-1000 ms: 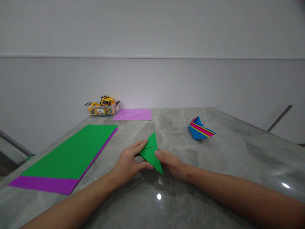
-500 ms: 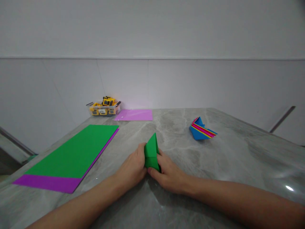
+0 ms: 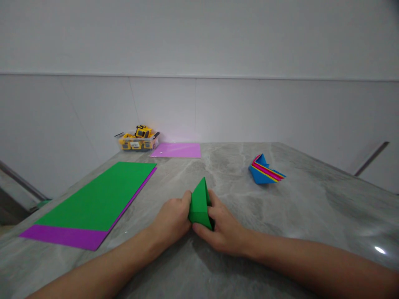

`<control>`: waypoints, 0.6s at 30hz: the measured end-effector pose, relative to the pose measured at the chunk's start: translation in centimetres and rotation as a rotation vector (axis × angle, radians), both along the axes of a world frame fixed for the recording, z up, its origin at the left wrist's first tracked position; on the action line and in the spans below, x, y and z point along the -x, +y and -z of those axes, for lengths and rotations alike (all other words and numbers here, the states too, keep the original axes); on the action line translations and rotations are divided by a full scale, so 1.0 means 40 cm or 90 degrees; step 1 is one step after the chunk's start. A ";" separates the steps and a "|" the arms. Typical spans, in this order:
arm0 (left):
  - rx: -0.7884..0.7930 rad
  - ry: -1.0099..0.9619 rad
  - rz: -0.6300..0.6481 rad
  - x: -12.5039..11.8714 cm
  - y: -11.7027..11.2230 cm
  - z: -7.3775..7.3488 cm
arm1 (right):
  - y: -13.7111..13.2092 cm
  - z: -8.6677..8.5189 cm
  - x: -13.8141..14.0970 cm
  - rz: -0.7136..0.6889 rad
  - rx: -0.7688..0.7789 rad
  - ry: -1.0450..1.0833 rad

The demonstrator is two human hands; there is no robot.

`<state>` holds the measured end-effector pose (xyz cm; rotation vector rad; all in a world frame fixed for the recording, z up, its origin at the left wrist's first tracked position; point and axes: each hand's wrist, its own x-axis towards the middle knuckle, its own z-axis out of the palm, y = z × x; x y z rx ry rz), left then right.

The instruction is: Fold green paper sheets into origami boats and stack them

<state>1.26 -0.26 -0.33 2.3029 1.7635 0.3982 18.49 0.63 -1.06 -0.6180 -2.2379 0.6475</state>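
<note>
A folded green paper [image 3: 199, 202] stands as a narrow pointed shape on the grey marble table [image 3: 280, 216], tip pointing away from me. My left hand [image 3: 172, 219] is closed against its left side, fingers curled onto the paper. From the right, my right hand [image 3: 222, 228] pinches the paper's lower edge between thumb and fingers. Both hands press the fold together close to the table top.
A green sheet [image 3: 99, 195] lies on a purple sheet [image 3: 62, 237] at the left. A pink sheet [image 3: 177, 150] and a clear tub of yellow toy vehicles [image 3: 139, 140] sit at the far edge by the wall. A stack of folded coloured paper boats [image 3: 264, 170] lies at the right.
The green paper was a wide flat triangle a second ago. Both hands have pushed its sides together into a narrow upright fold, and they now grip it more tightly.
</note>
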 end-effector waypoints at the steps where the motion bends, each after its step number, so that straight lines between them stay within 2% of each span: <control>1: 0.004 -0.001 0.002 0.000 -0.002 0.001 | 0.002 -0.001 -0.001 -0.008 -0.001 -0.007; 12: 0.011 -0.029 0.029 -0.005 -0.014 0.014 | 0.002 -0.015 -0.012 -0.028 0.005 -0.087; 18: 0.012 0.025 0.037 -0.001 0.007 0.015 | 0.018 -0.006 -0.003 0.003 0.032 -0.071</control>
